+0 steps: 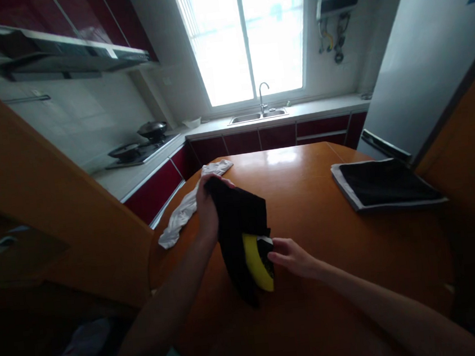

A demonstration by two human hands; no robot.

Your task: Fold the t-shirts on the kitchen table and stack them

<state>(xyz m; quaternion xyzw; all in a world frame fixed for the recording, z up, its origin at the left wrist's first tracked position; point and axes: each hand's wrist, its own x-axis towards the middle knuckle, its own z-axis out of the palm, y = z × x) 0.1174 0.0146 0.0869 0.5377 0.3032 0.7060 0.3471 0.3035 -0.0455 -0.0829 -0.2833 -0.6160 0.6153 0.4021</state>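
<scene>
Head view: soft black cloth article (233,215) in both hands, handling partway along

With the black cloth article as landmark, everything else lies around it. It is over the near-middle part of the brown, glossy wooden worktop (318,215), its upper end raised; whether its lower tip touches the surface, I cannot tell. The left hand (207,204) is at its upper left, fingers clamped on the top edge, though some are hidden behind the fabric. At its lower right a curved bright-yellow and black piece (255,264) shows, with a small white patch near its top; whether this is part of the article or separate is unclear. The right hand (291,256) is just right of that piece, thumb and fingers apparently pinched on its dark edge.

As a judgement, picking up and gripping are done, and the handling looks unfinished: the article hangs bent and uneven, neither laid flat nor released. Left of it, a crumpled whitish cloth (185,213) trails along the worktop's edge, untouched. Well to its right, a neatly squared black fabric stack with grey borders (386,182) lies flat, also untouched.
</scene>
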